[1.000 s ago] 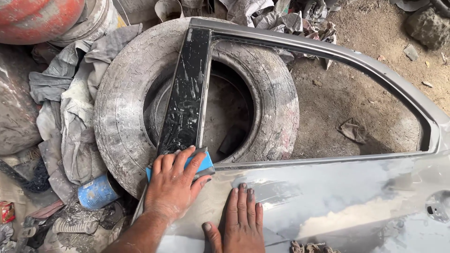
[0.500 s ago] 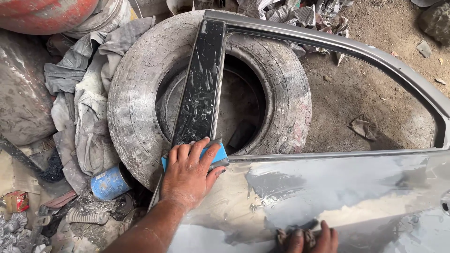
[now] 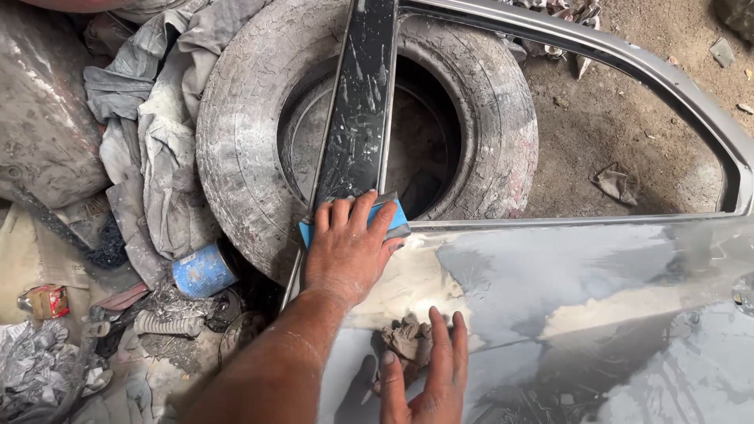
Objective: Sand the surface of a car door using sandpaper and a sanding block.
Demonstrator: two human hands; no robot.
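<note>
Far left: a small red and yellow carton [image 3: 45,301] on the ground, then grey rags [image 3: 149,141] heaped beside a blue tin [image 3: 203,270]. Next, a worn tyre [image 3: 236,133] lying flat, with the car door [image 3: 597,314] resting across it and the door's black pillar [image 3: 357,110] spanning the tyre's hole. Your left hand [image 3: 348,250] lies flat, fingers together, pressing a blue sanding block [image 3: 391,220] against the door's top edge where pale filler [image 3: 408,286] shows. Your right hand [image 3: 428,369] rests just below it, fingers spread open, touching a crumpled brown rag [image 3: 404,341] on the grey panel. Right: bare dirt ground [image 3: 628,118] seen through the window frame.
</note>
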